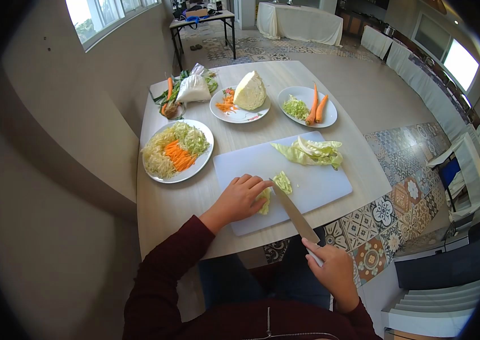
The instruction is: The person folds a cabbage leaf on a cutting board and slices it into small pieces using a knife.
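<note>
The knife is gripped in the right fingers and cabbage is held under the left fingers, which could be nicked if the knife slips.

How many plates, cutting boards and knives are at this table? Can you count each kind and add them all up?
Plates: 3
Cutting boards: 1
Knives: 1
Total: 5
</note>
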Action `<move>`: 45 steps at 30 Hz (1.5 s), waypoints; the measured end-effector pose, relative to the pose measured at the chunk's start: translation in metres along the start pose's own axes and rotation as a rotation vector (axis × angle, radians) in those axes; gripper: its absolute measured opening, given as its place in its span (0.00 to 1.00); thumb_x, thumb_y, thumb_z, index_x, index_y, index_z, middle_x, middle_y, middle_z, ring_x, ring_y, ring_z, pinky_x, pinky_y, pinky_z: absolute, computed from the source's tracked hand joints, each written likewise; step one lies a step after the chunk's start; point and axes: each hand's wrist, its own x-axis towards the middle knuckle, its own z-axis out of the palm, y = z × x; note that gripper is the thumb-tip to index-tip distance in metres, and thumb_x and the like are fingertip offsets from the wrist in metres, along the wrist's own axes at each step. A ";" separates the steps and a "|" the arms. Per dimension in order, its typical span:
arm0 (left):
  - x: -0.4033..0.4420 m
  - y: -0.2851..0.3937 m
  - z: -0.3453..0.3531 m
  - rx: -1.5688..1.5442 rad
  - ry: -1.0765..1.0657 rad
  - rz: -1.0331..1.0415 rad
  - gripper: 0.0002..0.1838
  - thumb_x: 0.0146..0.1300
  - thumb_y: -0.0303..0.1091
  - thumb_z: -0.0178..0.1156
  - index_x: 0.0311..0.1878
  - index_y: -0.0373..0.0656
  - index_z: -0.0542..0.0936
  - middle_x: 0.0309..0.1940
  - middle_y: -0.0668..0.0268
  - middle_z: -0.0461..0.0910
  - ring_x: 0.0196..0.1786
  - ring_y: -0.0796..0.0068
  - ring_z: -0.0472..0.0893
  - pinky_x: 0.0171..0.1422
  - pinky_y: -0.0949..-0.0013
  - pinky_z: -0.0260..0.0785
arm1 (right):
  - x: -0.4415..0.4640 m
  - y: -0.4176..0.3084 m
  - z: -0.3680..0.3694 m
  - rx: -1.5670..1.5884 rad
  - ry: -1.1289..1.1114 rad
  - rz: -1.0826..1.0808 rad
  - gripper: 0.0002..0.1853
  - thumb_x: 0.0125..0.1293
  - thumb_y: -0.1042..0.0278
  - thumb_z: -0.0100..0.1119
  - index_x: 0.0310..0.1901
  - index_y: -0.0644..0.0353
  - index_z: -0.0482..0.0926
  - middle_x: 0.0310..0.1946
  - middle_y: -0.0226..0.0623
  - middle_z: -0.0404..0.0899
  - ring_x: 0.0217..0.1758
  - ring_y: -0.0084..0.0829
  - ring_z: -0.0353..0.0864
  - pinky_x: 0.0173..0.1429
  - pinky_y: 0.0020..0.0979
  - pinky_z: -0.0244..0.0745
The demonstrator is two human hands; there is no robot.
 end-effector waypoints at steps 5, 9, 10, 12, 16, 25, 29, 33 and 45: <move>0.000 0.002 0.009 0.064 -0.026 0.000 0.25 0.61 0.35 0.57 0.64 0.56 0.77 0.48 0.63 0.73 0.54 0.60 0.72 0.60 0.57 0.62 | -0.004 0.000 0.000 -0.055 -0.020 0.017 0.23 0.57 0.65 0.69 0.56 0.35 0.85 0.25 0.34 0.75 0.28 0.38 0.79 0.32 0.38 0.74; 0.001 0.003 0.012 0.087 -0.013 0.014 0.29 0.59 0.35 0.53 0.67 0.58 0.76 0.47 0.63 0.72 0.51 0.61 0.71 0.59 0.58 0.61 | -0.006 0.007 0.004 -0.064 0.000 -0.012 0.24 0.57 0.66 0.69 0.57 0.33 0.84 0.25 0.30 0.73 0.26 0.35 0.79 0.30 0.37 0.74; 0.001 0.003 0.012 0.095 -0.021 0.014 0.30 0.59 0.35 0.53 0.68 0.58 0.76 0.47 0.63 0.72 0.51 0.61 0.71 0.59 0.58 0.61 | -0.007 0.008 0.004 -0.066 0.004 -0.031 0.25 0.57 0.66 0.69 0.57 0.32 0.83 0.25 0.29 0.72 0.26 0.34 0.78 0.29 0.37 0.74; 0.001 0.002 0.012 0.112 -0.034 0.016 0.31 0.59 0.36 0.53 0.69 0.59 0.74 0.47 0.64 0.72 0.51 0.61 0.70 0.59 0.58 0.61 | -0.007 0.009 0.002 -0.077 -0.016 -0.025 0.25 0.57 0.66 0.69 0.58 0.32 0.83 0.25 0.29 0.72 0.26 0.34 0.79 0.29 0.37 0.75; 0.004 0.008 0.006 0.080 -0.075 -0.030 0.33 0.59 0.35 0.53 0.72 0.57 0.70 0.47 0.63 0.72 0.51 0.60 0.70 0.60 0.57 0.61 | -0.006 0.007 -0.006 -0.068 -0.069 -0.034 0.25 0.58 0.65 0.68 0.58 0.33 0.83 0.25 0.30 0.73 0.27 0.35 0.79 0.30 0.38 0.75; 0.001 -0.003 0.001 -0.031 -0.018 -0.052 0.22 0.60 0.39 0.65 0.58 0.48 0.75 0.49 0.63 0.78 0.54 0.60 0.75 0.60 0.59 0.64 | -0.004 0.022 -0.009 0.526 -0.169 0.190 0.27 0.67 0.69 0.59 0.69 0.49 0.74 0.29 0.42 0.83 0.26 0.30 0.81 0.34 0.29 0.76; 0.001 -0.004 -0.003 -0.011 -0.018 -0.002 0.15 0.61 0.37 0.65 0.51 0.48 0.80 0.49 0.64 0.80 0.54 0.62 0.78 0.59 0.59 0.66 | 0.002 0.015 -0.016 0.860 -0.214 0.349 0.28 0.70 0.72 0.53 0.72 0.59 0.68 0.26 0.36 0.81 0.22 0.21 0.77 0.30 0.24 0.73; -0.001 -0.013 -0.002 -0.070 0.013 0.046 0.08 0.62 0.33 0.63 0.44 0.48 0.83 0.46 0.65 0.81 0.53 0.63 0.78 0.59 0.59 0.67 | 0.003 0.012 -0.015 0.843 -0.211 0.319 0.27 0.71 0.72 0.52 0.72 0.59 0.67 0.25 0.33 0.80 0.22 0.19 0.77 0.29 0.24 0.73; -0.001 -0.015 -0.002 -0.022 0.121 0.145 0.09 0.57 0.24 0.63 0.40 0.45 0.87 0.40 0.65 0.81 0.46 0.63 0.79 0.52 0.62 0.72 | 0.015 -0.006 -0.012 0.709 -0.288 0.191 0.27 0.70 0.72 0.54 0.71 0.53 0.71 0.23 0.31 0.79 0.21 0.17 0.75 0.29 0.22 0.74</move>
